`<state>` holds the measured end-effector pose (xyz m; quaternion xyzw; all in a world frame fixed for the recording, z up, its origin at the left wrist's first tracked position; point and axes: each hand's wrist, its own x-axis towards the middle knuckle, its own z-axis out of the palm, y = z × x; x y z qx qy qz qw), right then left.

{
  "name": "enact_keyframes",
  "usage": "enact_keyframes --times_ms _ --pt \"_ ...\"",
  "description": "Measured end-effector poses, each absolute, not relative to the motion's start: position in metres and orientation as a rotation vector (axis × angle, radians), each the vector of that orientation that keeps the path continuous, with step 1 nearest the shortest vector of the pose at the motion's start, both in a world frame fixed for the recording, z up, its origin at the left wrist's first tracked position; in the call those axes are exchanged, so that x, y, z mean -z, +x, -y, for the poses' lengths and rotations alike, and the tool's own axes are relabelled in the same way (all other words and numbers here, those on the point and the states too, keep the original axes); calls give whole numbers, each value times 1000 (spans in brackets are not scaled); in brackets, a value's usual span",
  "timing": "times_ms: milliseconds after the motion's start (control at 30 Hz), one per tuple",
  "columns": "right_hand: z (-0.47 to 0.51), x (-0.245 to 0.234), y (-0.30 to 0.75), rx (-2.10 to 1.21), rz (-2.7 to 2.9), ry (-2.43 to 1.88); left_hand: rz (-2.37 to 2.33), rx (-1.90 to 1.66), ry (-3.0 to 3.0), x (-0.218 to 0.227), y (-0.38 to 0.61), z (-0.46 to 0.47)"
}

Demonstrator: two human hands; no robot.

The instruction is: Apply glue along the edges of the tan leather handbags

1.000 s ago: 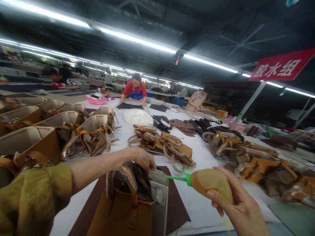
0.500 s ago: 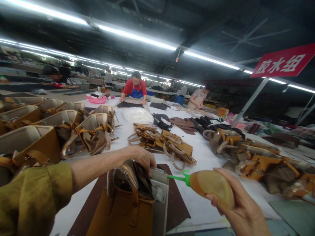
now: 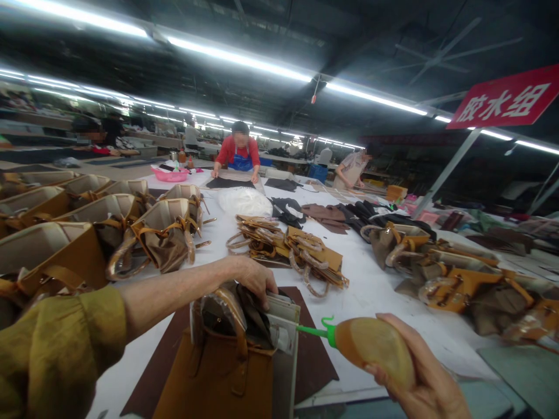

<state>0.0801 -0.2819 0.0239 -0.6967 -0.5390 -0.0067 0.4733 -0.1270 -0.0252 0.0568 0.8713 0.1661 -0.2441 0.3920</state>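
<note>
My right hand (image 3: 425,372) is wrapped round a squeeze glue bottle (image 3: 378,352) with amber contents and a green nozzle. The bottle lies nearly level, its nozzle tip pointing left at the edge of a pale lining panel (image 3: 286,372). Whether the tip touches that edge I cannot tell. This panel forms the right side of a tan handbag (image 3: 218,378) standing in front of me, its handles wrapped in clear film. From the left, my left hand (image 3: 257,279) reaches over the bag, fingers bent down and gripping its top edge by the dark brown side fabric. Some fingertips are hidden.
Under the bag lies a dark brown sheet (image 3: 314,355) on the white table. Rows of open tan bags (image 3: 48,250) stand at left; more bags (image 3: 458,291) lie at right. Flat tan pieces with handles (image 3: 314,259) are piled ahead. A co-worker in red (image 3: 238,152) works across the table.
The glue bottle and my right hand have come slightly lower, the nozzle tip shifting down along the panel edge. My left hand keeps its place on the bag.
</note>
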Motion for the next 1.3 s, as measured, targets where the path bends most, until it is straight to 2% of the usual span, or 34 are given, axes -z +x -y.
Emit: enact_keyframes --times_ms 233,533,700,1300 --pt "272 -39 56 -229 947 -1616 -385 642 2250 -58 -124 28" --pt "278 -26 53 -268 934 -1680 -374 634 2334 -55 -125 25" --pt "277 -36 54 -477 862 -1661 -381 645 2384 -58 -124 30" --pt "278 -32 52 -524 830 -1633 -341 621 2457 -57 -120 35"
